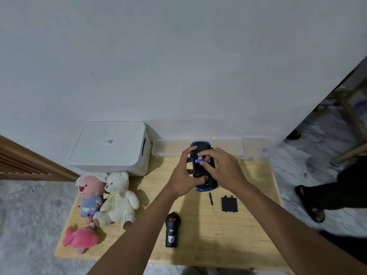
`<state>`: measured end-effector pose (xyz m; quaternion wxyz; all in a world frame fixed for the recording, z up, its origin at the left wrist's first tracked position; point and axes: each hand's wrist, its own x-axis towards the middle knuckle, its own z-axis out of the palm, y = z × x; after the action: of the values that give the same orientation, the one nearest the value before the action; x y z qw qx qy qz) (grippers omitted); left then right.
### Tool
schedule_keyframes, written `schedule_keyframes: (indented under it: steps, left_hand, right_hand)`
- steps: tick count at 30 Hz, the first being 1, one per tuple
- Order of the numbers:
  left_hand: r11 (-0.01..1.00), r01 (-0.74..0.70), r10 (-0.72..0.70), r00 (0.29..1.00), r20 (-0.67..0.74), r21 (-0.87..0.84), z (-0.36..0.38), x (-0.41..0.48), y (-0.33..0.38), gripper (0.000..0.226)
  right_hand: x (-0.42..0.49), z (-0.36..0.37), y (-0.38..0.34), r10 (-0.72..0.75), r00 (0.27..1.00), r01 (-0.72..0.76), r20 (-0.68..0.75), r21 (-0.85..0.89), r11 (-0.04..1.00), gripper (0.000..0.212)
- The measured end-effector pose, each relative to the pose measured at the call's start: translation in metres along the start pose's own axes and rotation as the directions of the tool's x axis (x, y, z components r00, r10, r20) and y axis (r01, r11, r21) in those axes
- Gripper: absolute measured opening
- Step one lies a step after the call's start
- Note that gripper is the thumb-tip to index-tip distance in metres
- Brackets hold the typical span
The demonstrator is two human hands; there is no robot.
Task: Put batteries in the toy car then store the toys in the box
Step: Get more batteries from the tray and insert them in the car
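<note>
The blue toy car lies upside down above the wooden table, its black underside facing me. My left hand grips the car's left side. My right hand pinches a blue battery with its fingertips in the open battery bay. The black battery cover and a small screwdriver lie on the table to the right, below the car. The black remote control rests near the front. The white storage box stands closed at the back left.
Three plush toys sit at the table's left: a pink beaver, a white teddy bear and a pink plush. A clear plastic tray lies along the wall. Another person's sandalled foot stands to the right.
</note>
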<state>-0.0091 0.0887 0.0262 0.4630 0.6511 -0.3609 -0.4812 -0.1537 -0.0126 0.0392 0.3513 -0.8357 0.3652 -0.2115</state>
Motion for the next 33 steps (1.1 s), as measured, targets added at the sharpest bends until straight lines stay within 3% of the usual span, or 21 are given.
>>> schedule_keyframes:
  steps: [4,7,10,15,20,23,25,30,33]
  left_hand:
    - [1.000,-0.014,0.014,1.000,0.001,0.003,0.003,0.001,0.000,0.096]
    - [1.000,0.000,0.000,1.000,0.002,-0.004,0.003,0.001,0.000,0.095]
    - [1.000,0.013,-0.013,1.000,-0.001,0.003,0.002,0.001,0.000,0.095]
    - [1.000,0.022,-0.022,1.000,-0.002,0.016,0.000,0.002,-0.002,0.094]
    - [1.000,0.025,-0.025,1.000,0.003,0.018,-0.001,0.001,-0.006,0.094]
    - [1.000,0.030,-0.030,1.000,0.004,0.003,-0.002,0.002,-0.007,0.094]
    - [1.000,0.031,-0.031,1.000,0.001,-0.001,-0.003,0.003,-0.007,0.093]
    - [1.000,0.022,-0.022,1.000,-0.014,0.000,-0.002,0.006,-0.006,0.093]
    - [1.000,0.014,-0.014,1.000,-0.019,-0.002,-0.001,0.008,-0.006,0.093]
  right_hand:
    - [-0.001,-0.002,-0.002,-0.002,1.000,0.002,0.007,0.023,1.000,0.029]
    - [-0.001,-0.004,-0.006,0.080,0.996,-0.075,-0.036,0.140,0.987,0.017]
    - [0.000,-0.007,-0.007,0.119,0.993,-0.117,-0.008,0.159,0.980,0.022]
    - [0.008,-0.011,0.001,0.078,0.990,-0.066,0.116,-0.106,0.992,0.022]
    - [0.014,-0.015,-0.002,0.049,0.971,0.045,0.232,-0.383,0.923,0.016]
    - [0.018,-0.013,-0.002,0.030,0.960,0.103,0.279,-0.449,0.887,0.022]
    - [0.017,-0.013,-0.001,0.018,0.958,0.110,0.285,-0.426,0.898,0.021]
    - [0.011,-0.007,0.002,0.049,0.983,-0.036,0.177,-0.076,0.996,0.013]
    - [0.009,-0.002,0.001,0.047,0.994,-0.048,0.100,0.013,0.999,0.013]
